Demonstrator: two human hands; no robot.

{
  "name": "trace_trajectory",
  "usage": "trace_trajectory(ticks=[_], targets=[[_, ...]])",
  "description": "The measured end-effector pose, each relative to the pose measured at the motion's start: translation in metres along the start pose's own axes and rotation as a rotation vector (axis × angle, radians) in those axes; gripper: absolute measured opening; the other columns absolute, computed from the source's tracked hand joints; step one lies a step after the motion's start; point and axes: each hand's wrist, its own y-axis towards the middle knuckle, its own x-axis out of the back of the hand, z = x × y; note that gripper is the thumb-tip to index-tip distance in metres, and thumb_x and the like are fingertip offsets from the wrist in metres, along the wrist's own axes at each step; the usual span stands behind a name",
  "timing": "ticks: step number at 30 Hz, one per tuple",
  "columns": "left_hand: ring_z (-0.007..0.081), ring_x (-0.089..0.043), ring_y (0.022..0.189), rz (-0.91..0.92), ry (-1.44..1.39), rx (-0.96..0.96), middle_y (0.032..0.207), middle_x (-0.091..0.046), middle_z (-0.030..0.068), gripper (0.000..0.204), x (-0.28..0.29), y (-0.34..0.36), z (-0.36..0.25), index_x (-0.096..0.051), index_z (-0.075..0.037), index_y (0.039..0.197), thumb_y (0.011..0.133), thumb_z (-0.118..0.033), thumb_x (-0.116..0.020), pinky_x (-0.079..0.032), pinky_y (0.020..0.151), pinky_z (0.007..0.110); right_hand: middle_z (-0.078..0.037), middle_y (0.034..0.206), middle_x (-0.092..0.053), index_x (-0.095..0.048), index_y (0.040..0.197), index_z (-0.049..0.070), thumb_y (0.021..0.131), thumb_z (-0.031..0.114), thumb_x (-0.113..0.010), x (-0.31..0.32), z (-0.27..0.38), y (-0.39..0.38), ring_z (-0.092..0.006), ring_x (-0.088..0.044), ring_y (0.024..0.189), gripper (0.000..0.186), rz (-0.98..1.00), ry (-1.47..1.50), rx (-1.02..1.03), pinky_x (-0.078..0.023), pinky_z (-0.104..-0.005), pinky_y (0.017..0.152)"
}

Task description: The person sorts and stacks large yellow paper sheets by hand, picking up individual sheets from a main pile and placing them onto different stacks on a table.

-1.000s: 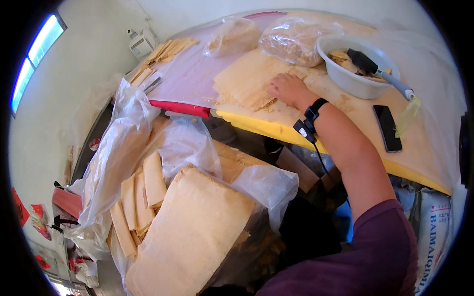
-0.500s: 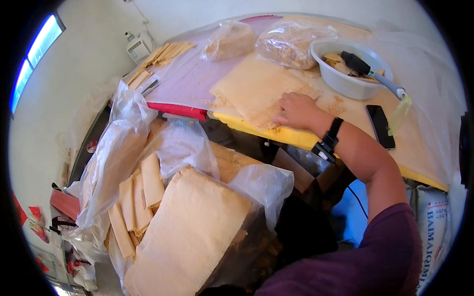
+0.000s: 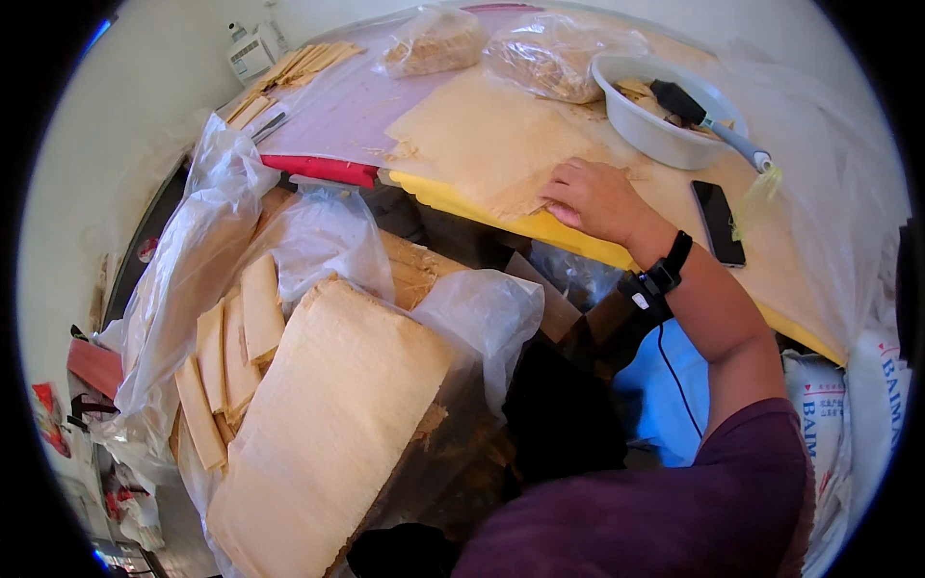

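One hand [image 3: 597,197] is in view at the bench [image 3: 482,204]. On it: one white bowl [image 3: 655,130], one black phone [image 3: 718,222], two clear bags of shavings [image 3: 434,40] [image 3: 554,58]. Below stand two stacks of pale thin sheets, one large [image 3: 328,424], and one of narrow strips [image 3: 231,347].

A small, makeshift food-prep workshop.

Stacks of thin tan sheets [image 3: 491,144] cover a plastic-draped bench [image 3: 462,197], more fill clear bags [image 3: 318,424] below, and a white basin [image 3: 655,130], printed sacks [image 3: 819,414] and bare wall surround them.
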Motion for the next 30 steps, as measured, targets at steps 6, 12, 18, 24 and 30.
trace_trajectory(ticks=[6, 12, 18, 24, 30], targets=[[0.0285, -0.067, 0.094, -0.002, 0.11, -0.035, 0.104, -0.067, 0.0129, 0.022, 0.013, 0.004, -0.014, -0.069, -0.01, 0.105, 0.099, -0.015, -0.048, -0.057, 0.078, 0.037, -0.011, 0.093, -0.069, -0.071, 0.098, 0.009, 0.086, 0.017, -0.07, 0.011, -0.008, 0.02, -0.0313, -0.066, 0.085, 0.014, -0.29, 0.024, -0.071, -0.054, -0.0411, 0.074], [0.0292, -0.066, 0.097, 0.224, -0.084, 0.093, 0.107, -0.068, 0.0157, 0.026, 0.032, 0.012, -0.019, -0.067, -0.007, 0.114, 0.1, -0.015, -0.047, -0.057, 0.08, 0.038, -0.014, 0.09, -0.071, -0.07, 0.1, 0.008, 0.092, 0.018, -0.063, 0.045, -0.025, 0.054, -0.0365, -0.066, 0.08, 0.015, -0.695, 0.069, -0.202, -0.053, -0.0415, 0.069], [0.0323, -0.066, 0.1, 0.179, -0.273, -0.048, 0.111, -0.068, 0.0177, 0.025, -0.006, 0.0, 0.02, -0.065, -0.002, 0.118, 0.102, -0.017, -0.053, -0.056, 0.084, 0.042, -0.019, 0.087, -0.072, -0.071, 0.096, 0.003, 0.096, 0.023, -0.059, 0.087, -0.079, 0.102, -0.0362, -0.069, 0.082, 0.024, -1.043, 0.333, -0.607, -0.054, -0.0419, 0.073], [0.0337, -0.066, 0.1, -0.17, -0.942, 0.46, 0.111, -0.069, 0.0169, 0.025, -0.013, -0.004, 0.034, -0.066, -0.001, 0.116, 0.101, -0.019, -0.057, -0.055, 0.085, 0.044, -0.016, 0.089, -0.074, -0.072, 0.104, 0.003, 0.093, 0.024, -0.063, 0.018, -0.14, 0.09, -0.0279, -0.071, 0.081, 0.026, -0.443, -0.059, -0.967, -0.052, -0.0375, 0.073], [0.0332, -0.069, 0.096, -0.233, -0.626, 0.296, 0.105, -0.073, 0.0159, 0.025, 0.111, 0.031, -0.01, -0.073, -0.001, 0.109, 0.099, -0.021, -0.062, -0.054, 0.087, 0.043, -0.02, 0.108, -0.073, -0.07, 0.106, 0.004, 0.086, 0.022, -0.063, -0.047, -0.115, 0.027, -0.031, -0.07, 0.103, 0.028, -0.644, 0.423, -1.116, -0.053, -0.0427, 0.087]])
